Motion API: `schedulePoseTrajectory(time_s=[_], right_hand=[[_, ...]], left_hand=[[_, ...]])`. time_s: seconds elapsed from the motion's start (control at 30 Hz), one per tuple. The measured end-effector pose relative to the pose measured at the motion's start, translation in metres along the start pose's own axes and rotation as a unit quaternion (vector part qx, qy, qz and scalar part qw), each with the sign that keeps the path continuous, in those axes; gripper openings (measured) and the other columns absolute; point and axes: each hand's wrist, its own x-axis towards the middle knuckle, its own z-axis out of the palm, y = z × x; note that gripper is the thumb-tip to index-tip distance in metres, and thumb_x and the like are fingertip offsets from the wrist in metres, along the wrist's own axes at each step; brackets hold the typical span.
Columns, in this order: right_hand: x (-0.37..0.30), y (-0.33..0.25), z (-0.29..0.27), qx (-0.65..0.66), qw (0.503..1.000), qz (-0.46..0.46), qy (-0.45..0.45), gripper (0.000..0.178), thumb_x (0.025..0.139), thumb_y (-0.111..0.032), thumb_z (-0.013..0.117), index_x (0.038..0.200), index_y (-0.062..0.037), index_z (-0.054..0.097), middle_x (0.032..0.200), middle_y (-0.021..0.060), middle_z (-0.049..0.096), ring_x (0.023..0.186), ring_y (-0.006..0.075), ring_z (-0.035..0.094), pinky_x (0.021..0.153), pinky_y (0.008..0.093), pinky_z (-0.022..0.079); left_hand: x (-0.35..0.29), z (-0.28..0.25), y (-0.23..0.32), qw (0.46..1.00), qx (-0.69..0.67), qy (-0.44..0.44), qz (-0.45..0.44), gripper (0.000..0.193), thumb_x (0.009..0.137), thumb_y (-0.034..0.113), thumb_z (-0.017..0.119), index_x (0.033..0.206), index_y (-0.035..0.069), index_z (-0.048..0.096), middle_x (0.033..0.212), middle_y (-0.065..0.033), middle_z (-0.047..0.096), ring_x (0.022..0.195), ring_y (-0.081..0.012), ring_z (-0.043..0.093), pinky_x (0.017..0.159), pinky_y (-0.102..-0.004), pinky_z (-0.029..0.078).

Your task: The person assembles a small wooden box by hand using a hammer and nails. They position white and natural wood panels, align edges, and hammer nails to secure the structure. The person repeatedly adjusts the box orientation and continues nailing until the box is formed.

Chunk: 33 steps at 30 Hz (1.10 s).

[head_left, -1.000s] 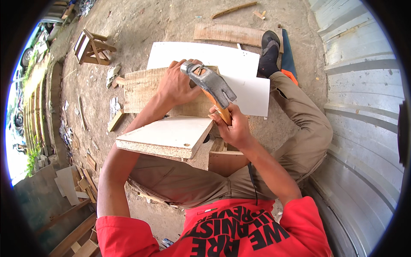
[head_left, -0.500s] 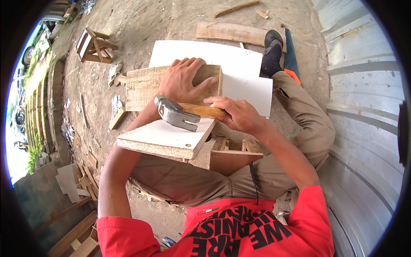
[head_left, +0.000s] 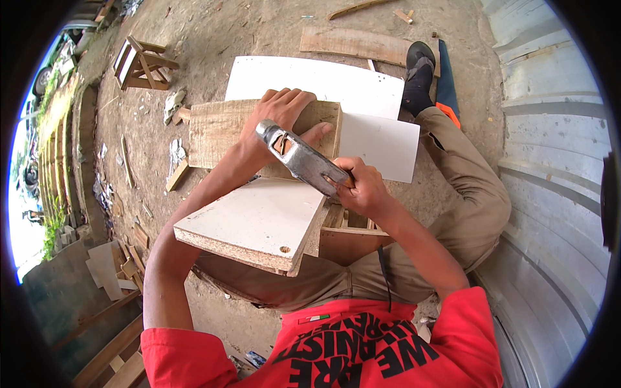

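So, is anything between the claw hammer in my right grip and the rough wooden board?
Yes, partly. Your left grip lies on that wooden board, and in this view the claw hammer's head overlaps it. Nothing visible covers the board's left end.

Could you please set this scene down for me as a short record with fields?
Left grip: spread on the plank
Right grip: closed on the hammer
Hammer position: head overlaps the plank in view; contact unclear
Chipboard: nearer the person than the plank; white top, hole near one corner
Beyond the plank: white panels
Upper left: wooden stool
Right side: metal wall
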Motion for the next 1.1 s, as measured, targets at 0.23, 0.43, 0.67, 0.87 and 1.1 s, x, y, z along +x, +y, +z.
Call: schedulePoseTrajectory(time_s=[0.23, 0.43, 0.67, 0.87, 1.1], right_hand=[[-0.009, 0.005, 0.016, -0.001, 0.998, 0.021, 0.064, 0.036, 0.092, -0.018, 0.074, 0.115, -0.0055, 0.049, 0.075, 0.0110, 0.068, 0.059, 0.0271, 0.068, 0.051, 0.0357, 0.051], [-0.009, 0.000, 0.010, 0.075, 0.990, 0.114, 0.027, 0.031, 0.094, -0.018, 0.071, 0.116, -0.0038, 0.053, 0.076, 0.0082, 0.065, 0.062, 0.0186, 0.065, 0.057, 0.0324, 0.051], [-0.012, -0.070, -0.085, -0.097, 0.988, 0.075, -0.093, 0.036, 0.093, -0.014, 0.070, 0.123, 0.0009, 0.056, 0.098, 0.0145, 0.063, 0.067, 0.0250, 0.064, 0.058, 0.0344, 0.051], [-0.043, -0.100, -0.121, -0.303, 0.939, 0.011, -0.163, 0.043, 0.090, -0.013, 0.070, 0.127, 0.0030, 0.055, 0.095, 0.0153, 0.064, 0.064, 0.0304, 0.065, 0.051, 0.0377, 0.053], [-0.045, -0.110, -0.124, -0.296, 0.941, 0.015, -0.163, 0.044, 0.090, -0.014, 0.070, 0.129, 0.0011, 0.055, 0.093, 0.0148, 0.066, 0.062, 0.0310, 0.066, 0.050, 0.0371, 0.053]], left_hand=[[-0.004, 0.002, -0.002, 0.999, 0.006, 0.031, 0.019, 0.057, 0.085, 0.050, 0.072, 0.113, 0.001, 0.062, 0.101, -0.0146, 0.068, 0.098, -0.0304, 0.065, 0.091, -0.0426, 0.046], [0.000, 0.002, -0.001, 0.996, 0.019, 0.066, 0.057, 0.047, 0.086, 0.042, 0.073, 0.109, 0.003, 0.061, 0.098, -0.0122, 0.068, 0.093, -0.0302, 0.066, 0.087, -0.0431, 0.047], [0.002, -0.002, 0.002, 1.000, -0.005, 0.027, 0.006, 0.040, 0.094, 0.037, 0.064, 0.110, 0.000, 0.061, 0.099, -0.0141, 0.068, 0.096, -0.0315, 0.065, 0.089, -0.0438, 0.045], [-0.003, 0.003, -0.002, 0.999, -0.009, 0.040, 0.004, 0.051, 0.099, 0.046, 0.054, 0.115, -0.002, 0.062, 0.100, -0.0182, 0.069, 0.096, -0.0320, 0.064, 0.096, -0.0441, 0.044], [-0.002, 0.002, -0.002, 0.999, -0.013, 0.039, 0.006, 0.053, 0.099, 0.047, 0.054, 0.115, -0.002, 0.063, 0.099, -0.0187, 0.069, 0.096, -0.0336, 0.065, 0.097, -0.0453, 0.044]])
